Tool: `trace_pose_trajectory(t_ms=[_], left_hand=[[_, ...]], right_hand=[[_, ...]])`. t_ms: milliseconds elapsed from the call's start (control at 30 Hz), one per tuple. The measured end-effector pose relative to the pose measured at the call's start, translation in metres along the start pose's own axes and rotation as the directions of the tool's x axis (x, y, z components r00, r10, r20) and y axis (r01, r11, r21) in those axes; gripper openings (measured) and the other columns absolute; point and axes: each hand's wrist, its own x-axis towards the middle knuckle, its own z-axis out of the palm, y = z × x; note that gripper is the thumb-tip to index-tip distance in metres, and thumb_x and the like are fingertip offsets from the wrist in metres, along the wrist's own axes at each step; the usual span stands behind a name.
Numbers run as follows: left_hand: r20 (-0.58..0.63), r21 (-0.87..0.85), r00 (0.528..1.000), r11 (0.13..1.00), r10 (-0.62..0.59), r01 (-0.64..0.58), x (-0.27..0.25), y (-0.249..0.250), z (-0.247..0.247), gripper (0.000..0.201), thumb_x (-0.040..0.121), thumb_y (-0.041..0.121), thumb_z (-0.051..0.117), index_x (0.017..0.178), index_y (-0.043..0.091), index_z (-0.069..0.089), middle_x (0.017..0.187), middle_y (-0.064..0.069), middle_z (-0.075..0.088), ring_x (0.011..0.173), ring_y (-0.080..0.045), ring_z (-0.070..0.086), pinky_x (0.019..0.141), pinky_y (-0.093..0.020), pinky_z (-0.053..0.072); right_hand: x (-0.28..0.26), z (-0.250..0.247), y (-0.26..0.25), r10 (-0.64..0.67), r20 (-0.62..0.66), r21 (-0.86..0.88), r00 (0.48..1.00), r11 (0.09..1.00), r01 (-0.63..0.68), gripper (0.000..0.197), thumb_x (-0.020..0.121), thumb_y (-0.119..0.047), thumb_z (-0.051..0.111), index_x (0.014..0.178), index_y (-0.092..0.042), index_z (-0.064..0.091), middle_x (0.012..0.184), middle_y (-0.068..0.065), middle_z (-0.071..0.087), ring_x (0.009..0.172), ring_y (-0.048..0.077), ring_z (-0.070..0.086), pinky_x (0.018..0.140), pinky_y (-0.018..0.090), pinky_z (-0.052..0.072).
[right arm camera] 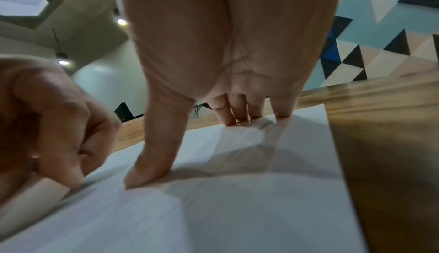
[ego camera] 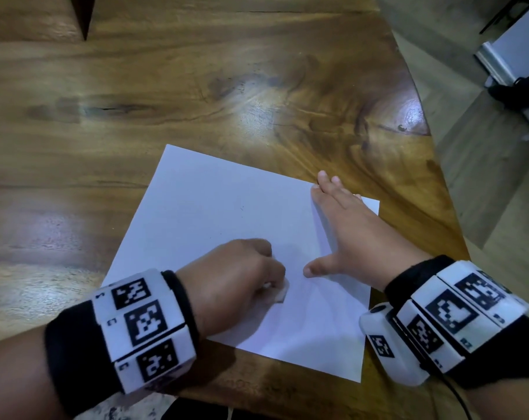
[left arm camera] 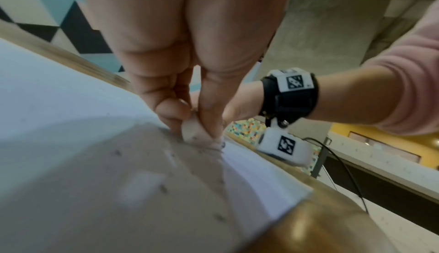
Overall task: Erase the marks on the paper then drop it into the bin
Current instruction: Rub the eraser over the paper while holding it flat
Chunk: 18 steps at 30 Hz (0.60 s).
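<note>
A white sheet of paper (ego camera: 226,225) lies on the wooden table (ego camera: 196,86) near its right edge. My left hand (ego camera: 242,280) pinches a small white eraser (ego camera: 279,294) and presses it onto the paper near the sheet's middle. In the left wrist view the eraser (left arm camera: 193,131) sits between thumb and fingers, with dark crumbs scattered on the paper (left arm camera: 59,116). My right hand (ego camera: 345,228) lies flat with straight fingers on the sheet's right part, thumb spread out. The right wrist view shows those fingers (right arm camera: 232,110) pressing on the paper (right arm camera: 237,210), with the left hand (right arm camera: 52,125) at the left.
The table's curved right edge (ego camera: 432,140) runs close to the paper. Beyond it is grey floor with a metal frame and a dark object (ego camera: 517,89). A cable (ego camera: 457,398) trails from the right wrist device. No bin shows in any view.
</note>
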Motion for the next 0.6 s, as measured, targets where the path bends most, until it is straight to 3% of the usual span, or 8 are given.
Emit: trace_pose_trajectory(t_ms=[67, 167, 200, 233, 267, 367, 600], left_hand=[[0.028, -0.032, 0.999, 0.999, -0.025, 0.026, -0.004, -0.002, 0.010, 0.006, 0.078, 0.020, 0.061, 0.079, 0.018, 0.067, 0.071, 0.008, 0.047, 0.063, -0.007, 0.050, 0.057, -0.014, 0.036], [0.046, -0.061, 0.994, 0.993, -0.097, 0.100, -0.020, -0.012, 0.022, 0.018, 0.080, 0.013, 0.058, 0.097, 0.008, 0.064, 0.065, 0.006, 0.053, 0.060, -0.002, 0.051, 0.060, -0.013, 0.043], [-0.014, -0.094, 0.996, 0.992, -0.088, 0.086, -0.021, -0.014, 0.019, 0.019, 0.080, 0.013, 0.057, 0.098, 0.007, 0.064, 0.065, 0.008, 0.053, 0.057, 0.002, 0.050, 0.059, -0.008, 0.042], [-0.119, -0.143, 0.992, 0.989, -0.047, 0.029, -0.019, -0.017, 0.011, 0.017, 0.079, 0.016, 0.058, 0.092, 0.010, 0.067, 0.064, 0.010, 0.052, 0.053, 0.005, 0.048, 0.056, 0.001, 0.038], [-0.159, -0.162, 0.984, 0.985, -0.077, 0.051, -0.014, -0.019, 0.002, 0.012, 0.077, 0.022, 0.059, 0.081, 0.017, 0.069, 0.063, 0.013, 0.048, 0.051, 0.008, 0.046, 0.056, 0.007, 0.031], [-0.075, -0.081, 0.994, 0.994, -0.086, 0.079, -0.013, -0.022, -0.022, 0.018, 0.070, 0.038, 0.060, 0.068, 0.022, 0.069, 0.062, 0.011, 0.049, 0.057, 0.014, 0.049, 0.057, 0.005, 0.031], [-0.185, -0.005, 0.978, 0.995, -0.095, 0.096, -0.012, -0.032, -0.024, 0.004, 0.073, 0.024, 0.073, 0.075, 0.025, 0.070, 0.069, 0.011, 0.054, 0.069, 0.009, 0.052, 0.062, -0.002, 0.037]], right_hand=[[0.001, 0.000, 0.001, 0.000, -0.006, 0.002, 1.000, 1.000, 0.000, 0.119, 0.067, -0.041, 0.078, 0.148, -0.016, -0.006, 0.154, -0.005, -0.023, 0.142, 0.008, -0.020, 0.116, 0.027, -0.006], [0.001, 0.001, 0.001, -0.003, -0.014, -0.006, 1.000, 1.000, 0.003, 0.119, 0.067, -0.041, 0.078, 0.148, -0.017, -0.006, 0.154, -0.006, -0.024, 0.142, 0.008, -0.020, 0.115, 0.027, -0.007], [0.001, 0.002, 0.001, -0.005, -0.017, -0.005, 1.000, 1.000, 0.005, 0.119, 0.067, -0.041, 0.078, 0.148, -0.017, -0.006, 0.154, -0.006, -0.024, 0.142, 0.008, -0.020, 0.116, 0.027, -0.007], [0.001, 0.002, 0.002, -0.006, -0.020, -0.002, 1.000, 1.000, 0.006, 0.119, 0.067, -0.041, 0.078, 0.148, -0.017, -0.006, 0.154, -0.006, -0.024, 0.142, 0.008, -0.020, 0.116, 0.027, -0.007], [0.001, 0.002, 0.002, -0.007, -0.024, 0.003, 1.000, 1.000, 0.007, 0.119, 0.067, -0.040, 0.078, 0.148, -0.017, -0.006, 0.154, -0.006, -0.023, 0.142, 0.008, -0.020, 0.116, 0.027, -0.006], [0.001, 0.003, 0.003, -0.012, -0.034, 0.010, 0.999, 1.000, 0.013, 0.119, 0.066, -0.040, 0.079, 0.148, -0.017, -0.004, 0.155, -0.006, -0.023, 0.142, 0.007, -0.019, 0.117, 0.026, -0.005], [-0.003, 0.009, -0.003, 0.004, -0.073, 0.042, 0.997, 0.999, -0.001, 0.116, 0.069, -0.040, 0.076, 0.148, -0.019, -0.006, 0.154, -0.006, -0.024, 0.142, 0.008, -0.018, 0.116, 0.025, 0.001]])
